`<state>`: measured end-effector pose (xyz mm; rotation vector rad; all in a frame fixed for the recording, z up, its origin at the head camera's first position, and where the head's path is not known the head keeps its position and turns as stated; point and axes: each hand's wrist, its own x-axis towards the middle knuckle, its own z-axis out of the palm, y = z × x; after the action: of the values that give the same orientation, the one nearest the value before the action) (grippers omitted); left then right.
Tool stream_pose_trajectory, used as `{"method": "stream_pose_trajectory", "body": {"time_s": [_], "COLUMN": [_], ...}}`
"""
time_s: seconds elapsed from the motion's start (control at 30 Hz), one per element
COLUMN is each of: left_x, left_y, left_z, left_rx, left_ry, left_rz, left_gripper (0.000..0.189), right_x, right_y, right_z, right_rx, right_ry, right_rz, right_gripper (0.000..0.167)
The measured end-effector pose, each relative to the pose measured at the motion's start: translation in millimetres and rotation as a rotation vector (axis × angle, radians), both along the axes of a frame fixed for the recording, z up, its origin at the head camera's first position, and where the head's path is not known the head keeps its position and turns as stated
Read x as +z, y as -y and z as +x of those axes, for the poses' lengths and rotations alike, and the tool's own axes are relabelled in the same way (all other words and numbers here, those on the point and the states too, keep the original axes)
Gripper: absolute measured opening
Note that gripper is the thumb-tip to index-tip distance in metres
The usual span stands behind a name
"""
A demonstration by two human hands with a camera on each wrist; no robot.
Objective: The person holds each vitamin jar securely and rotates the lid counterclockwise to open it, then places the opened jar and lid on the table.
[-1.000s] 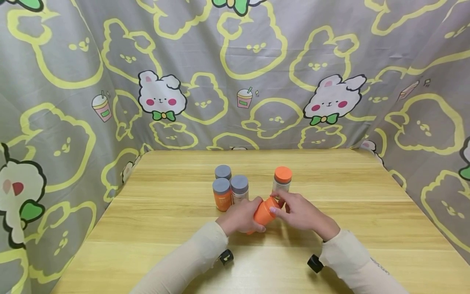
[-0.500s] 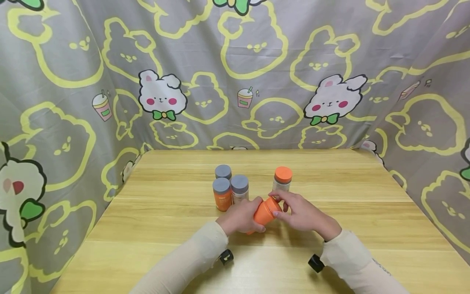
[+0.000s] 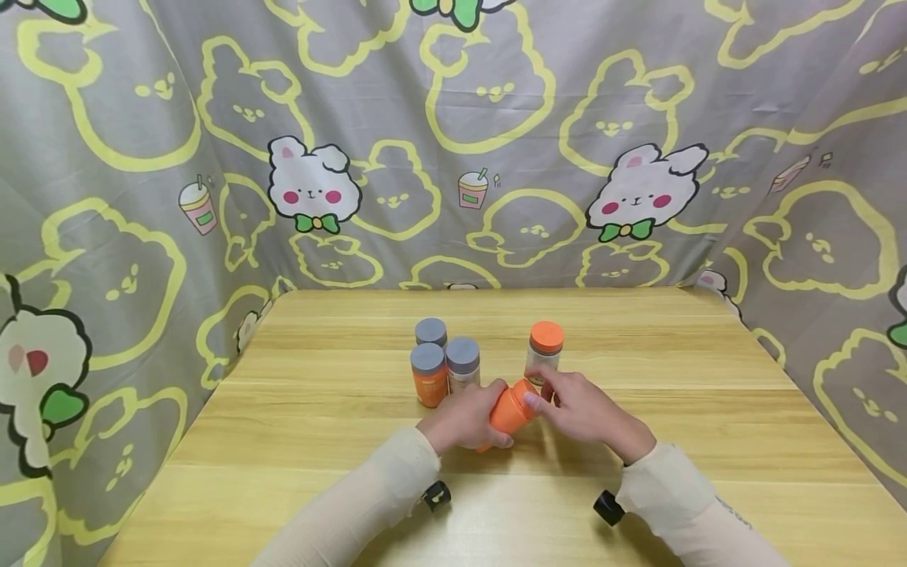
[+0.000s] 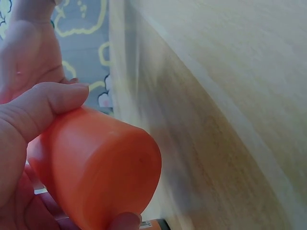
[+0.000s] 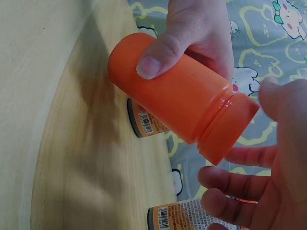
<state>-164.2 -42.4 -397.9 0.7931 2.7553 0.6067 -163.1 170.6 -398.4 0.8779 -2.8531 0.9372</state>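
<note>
In the head view my left hand (image 3: 464,417) grips a plain orange bottle (image 3: 512,413) and holds it tilted, its capped end up and to the right. The left wrist view shows the thumb and fingers wrapped round the bottle (image 4: 103,167), whose base faces that camera. My right hand (image 3: 588,409) pinches the bottle's orange cap (image 3: 526,392) between thumb and fingers. In the right wrist view the cap (image 5: 229,128) sits on the neck, thumb at one edge and fingers at the other. Palm and curled fingers of the right hand (image 5: 283,158) show there.
Three grey-lidded jars stand close together left of the hands: an orange jar (image 3: 429,386), a pale jar (image 3: 464,358) and a rear jar (image 3: 431,331). A pale jar with an orange lid (image 3: 546,339) stands behind the right hand. A patterned curtain (image 3: 453,157) surrounds the wooden table (image 3: 319,425).
The right thumb and fingers have shifted slightly back and forth on the cap. The left hand and bottle stay put, and so do the standing jars.
</note>
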Motion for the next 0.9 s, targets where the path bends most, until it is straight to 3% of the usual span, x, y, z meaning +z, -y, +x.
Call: {"method": "stream_pose_trajectory", "body": {"time_s": [0.67,0.9], "left_x": [-1.0,-0.4], "left_y": [0.2,-0.3], "left_z": [-0.6,-0.8], "left_rx": [0.001,-0.001], "left_ry": [-0.005,-0.005], "left_rz": [-0.019,-0.001], "left_gripper": [0.059,0.058], "right_x": [2.3,0.9], "right_y": [-6.8,-5.0], "right_z": [0.1,-0.1], "right_rx": [0.138,0.064], "right_ry": [0.049,0.019], "right_rz": [-0.047,-0.041], "right_gripper": [0.048,0.048]}}
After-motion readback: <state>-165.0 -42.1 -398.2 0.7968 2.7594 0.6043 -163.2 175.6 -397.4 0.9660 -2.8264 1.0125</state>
